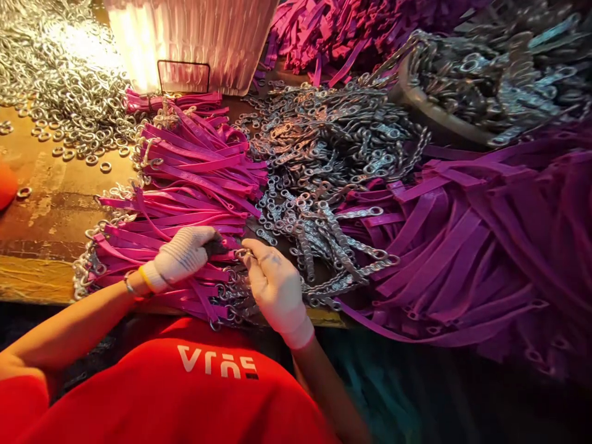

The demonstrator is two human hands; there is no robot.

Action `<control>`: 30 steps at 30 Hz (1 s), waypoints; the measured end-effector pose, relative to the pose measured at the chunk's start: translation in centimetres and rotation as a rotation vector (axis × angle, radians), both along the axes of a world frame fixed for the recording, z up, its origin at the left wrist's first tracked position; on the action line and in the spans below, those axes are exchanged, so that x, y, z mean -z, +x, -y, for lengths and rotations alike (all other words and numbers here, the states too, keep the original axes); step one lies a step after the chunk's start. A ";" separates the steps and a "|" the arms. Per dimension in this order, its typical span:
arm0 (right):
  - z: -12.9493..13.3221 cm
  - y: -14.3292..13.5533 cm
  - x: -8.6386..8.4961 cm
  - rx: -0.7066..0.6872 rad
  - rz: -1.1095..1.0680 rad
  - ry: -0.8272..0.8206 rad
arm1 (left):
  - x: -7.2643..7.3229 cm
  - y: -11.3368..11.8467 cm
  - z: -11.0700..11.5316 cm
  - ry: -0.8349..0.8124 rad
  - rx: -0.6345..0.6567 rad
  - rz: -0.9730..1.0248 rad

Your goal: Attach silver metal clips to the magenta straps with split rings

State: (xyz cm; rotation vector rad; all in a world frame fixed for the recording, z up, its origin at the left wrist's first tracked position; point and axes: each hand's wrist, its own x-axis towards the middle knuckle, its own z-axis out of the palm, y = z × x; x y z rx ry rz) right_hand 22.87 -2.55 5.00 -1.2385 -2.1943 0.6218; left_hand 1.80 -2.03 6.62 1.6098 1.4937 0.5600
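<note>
Head view shows your white-gloved left grip (184, 256) pinching a flat magenta strap (231, 243) above the brown wooden surface (50, 222), white-gloved right grip (276, 283) pinching a silver metal link (243, 253) at its end, a joining step likely needing steady alignment.

shiny metal chains (324, 145); smooth straps (203, 163); scuffed wood table (46, 182)

A red shirt (185, 401) with white lettering (216, 362); white gloves (181, 254) (left cuff (152, 276) edged yellow, right cuff (298, 332) pink); a bracelet (129, 283).
</note>
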 end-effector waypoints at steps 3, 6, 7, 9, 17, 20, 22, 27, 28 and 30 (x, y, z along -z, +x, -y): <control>0.0 -1.4 -0.5 -0.098 0.020 0.015 | -1.4 -1.3 1.3 -0.283 -0.126 0.307; 0.2 -2.8 -0.9 -0.112 0.160 0.070 | -2.0 -1.4 2.0 -0.375 -0.174 0.427; 0.3 -3.2 -1.0 -0.103 0.235 0.091 | -2.1 -1.4 2.1 -0.377 -0.165 0.423; 0.5 -3.9 -1.5 -0.087 0.394 0.116 | -2.0 -1.2 2.1 -0.359 -0.123 0.395; 0.9 -3.9 -2.5 -0.081 0.614 0.115 | -1.1 -1.1 1.8 -0.024 0.102 0.147; 1.0 -3.6 -2.4 -0.044 0.621 0.099 | -0.4 -1.0 1.9 0.042 0.170 0.086; 1.1 -3.4 -2.4 -0.054 0.631 0.091 | -0.1 -0.9 1.9 0.054 0.196 0.063; 1.0 -3.5 -1.6 -0.030 0.591 0.115 | 0.4 -0.7 1.8 0.026 0.224 -0.099; 1.0 -3.5 -1.4 -0.011 0.575 0.108 | 0.5 -0.7 1.8 0.010 0.236 -0.159; 0.9 -3.6 -1.2 0.024 0.549 0.069 | 0.7 -0.8 1.8 -0.027 0.260 -0.202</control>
